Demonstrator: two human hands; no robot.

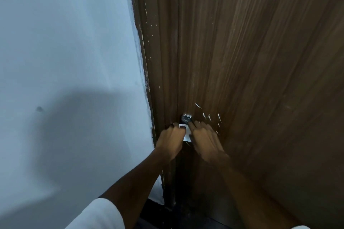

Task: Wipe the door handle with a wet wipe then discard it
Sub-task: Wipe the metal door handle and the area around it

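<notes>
The door handle is a small silvery metal fitting low on the brown wooden door, only its top showing above the hands. A white wet wipe covers the rest just below, pinched between both hands, likely so it wraps the metal. The left hand curls its fingers onto the wipe; the right hand lies flatter, fingers spread narrowly against the wood, apparently pressing the wipe's other edge. A pale wall stands left of the frame
</notes>
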